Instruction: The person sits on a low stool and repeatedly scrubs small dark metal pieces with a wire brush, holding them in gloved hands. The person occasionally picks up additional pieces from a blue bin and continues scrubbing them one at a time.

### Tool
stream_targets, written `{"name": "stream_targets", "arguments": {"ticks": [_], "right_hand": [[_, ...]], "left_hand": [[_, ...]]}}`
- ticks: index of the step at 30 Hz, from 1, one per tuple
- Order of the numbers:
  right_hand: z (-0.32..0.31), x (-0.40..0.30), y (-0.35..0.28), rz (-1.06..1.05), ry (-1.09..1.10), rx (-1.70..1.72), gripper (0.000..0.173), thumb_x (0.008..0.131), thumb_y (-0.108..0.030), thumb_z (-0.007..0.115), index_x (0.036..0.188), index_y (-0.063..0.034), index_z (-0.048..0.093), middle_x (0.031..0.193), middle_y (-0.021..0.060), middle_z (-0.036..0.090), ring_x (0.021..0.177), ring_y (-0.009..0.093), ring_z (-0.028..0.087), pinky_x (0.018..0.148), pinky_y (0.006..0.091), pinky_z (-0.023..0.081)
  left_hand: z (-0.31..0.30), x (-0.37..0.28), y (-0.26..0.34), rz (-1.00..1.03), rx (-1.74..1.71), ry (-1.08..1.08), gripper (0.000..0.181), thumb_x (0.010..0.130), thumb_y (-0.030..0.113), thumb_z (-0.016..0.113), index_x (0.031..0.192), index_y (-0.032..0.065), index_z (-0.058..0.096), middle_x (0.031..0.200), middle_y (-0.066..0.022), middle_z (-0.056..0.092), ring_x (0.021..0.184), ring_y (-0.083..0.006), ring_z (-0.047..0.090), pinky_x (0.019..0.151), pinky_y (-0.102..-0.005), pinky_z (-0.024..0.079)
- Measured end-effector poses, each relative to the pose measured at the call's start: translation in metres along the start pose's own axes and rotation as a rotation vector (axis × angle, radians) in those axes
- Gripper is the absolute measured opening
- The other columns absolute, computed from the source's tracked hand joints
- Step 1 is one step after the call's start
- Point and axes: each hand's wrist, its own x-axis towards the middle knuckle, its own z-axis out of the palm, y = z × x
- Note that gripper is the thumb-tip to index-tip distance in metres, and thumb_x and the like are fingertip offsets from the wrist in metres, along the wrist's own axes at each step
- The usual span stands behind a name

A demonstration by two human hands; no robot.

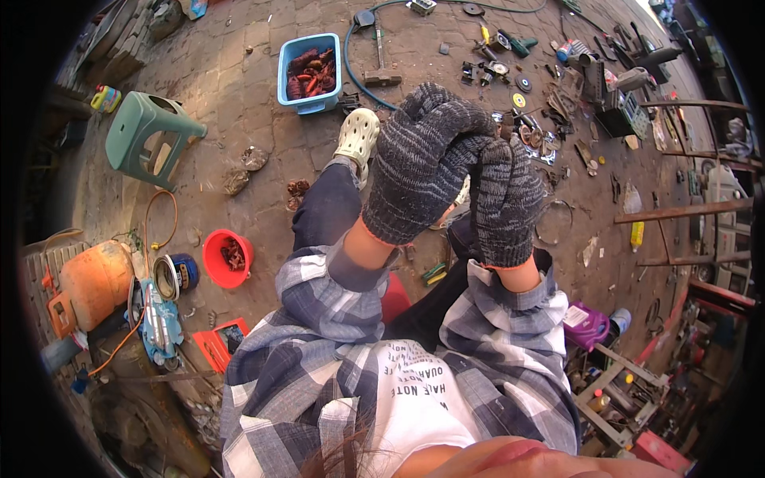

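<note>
My left hand [421,161], in a dark grey knitted work glove with an orange cuff edge, is raised in front of me with its fingers bent toward the right. Against its fingertips rests my right hand [508,197], gloved alike and also curled. Whether anything sits between the fingers is hidden. Below the hands are my legs in dark trousers and a cream perforated clog [358,137]. Beyond them a blue plastic basin [311,107] holds reddish-brown pieces, probably copper windings, with a sledgehammer [382,76] lying beside it.
At left stand a green plastic stool [128,128], an orange gas cylinder [101,284] and a red bucket [248,263] with scrap inside. Motor parts, a green power tool [523,46] and metal scrap lie at upper right. A purple plastic jug [588,327] and metal frames are at right.
</note>
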Motion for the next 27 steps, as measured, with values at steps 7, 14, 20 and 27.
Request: {"name": "stream_targets", "arguments": {"ticks": [7,14,20,27], "right_hand": [[0.002,-0.004,0.006,-0.032,0.013,-0.125,0.015,0.086,-0.006,0.045,0.092,0.0014,0.056,0.081,0.0178,0.057,0.068,0.033,0.056,0.058,0.0369,0.045],[0.005,-0.006,0.011,-0.046,0.018,-0.082,0.015,0.085,-0.005,0.045,0.093,0.0014,0.056,0.081,0.0175,0.057,0.067,0.032,0.056,0.058,0.0375,0.045],[0.001,-0.004,0.014,-0.142,0.019,-0.156,0.015,0.086,-0.007,0.045,0.092,0.0005,0.056,0.080,0.0161,0.057,0.067,0.031,0.056,0.058,0.0376,0.045],[-0.002,-0.006,0.016,-0.238,-0.078,-0.313,0.024,0.078,-0.006,0.050,0.100,0.0008,0.054,0.087,0.0175,0.056,0.076,0.032,0.056,0.065,0.0391,0.045]], "left_hand": [[0.001,0.001,0.003,-0.015,0.008,0.013,0.019,0.067,0.005,0.067,0.085,0.0036,0.061,0.082,-0.0076,0.061,0.079,-0.0235,0.055,0.072,-0.0329,0.044],[-0.002,-0.001,0.001,-0.020,0.009,-0.022,0.019,0.067,0.004,0.067,0.085,0.0032,0.061,0.082,-0.0078,0.060,0.077,-0.0232,0.055,0.071,-0.0324,0.044],[-0.003,0.002,0.000,-0.019,-0.071,-0.025,0.021,0.066,0.003,0.068,0.085,0.0022,0.061,0.082,-0.0086,0.059,0.076,-0.0226,0.055,0.069,-0.0310,0.045],[0.000,-0.003,-0.002,-0.080,-0.200,0.013,0.021,0.063,-0.002,0.064,0.083,0.0020,0.061,0.078,-0.0112,0.057,0.073,-0.0265,0.055,0.066,-0.0331,0.045]]}}
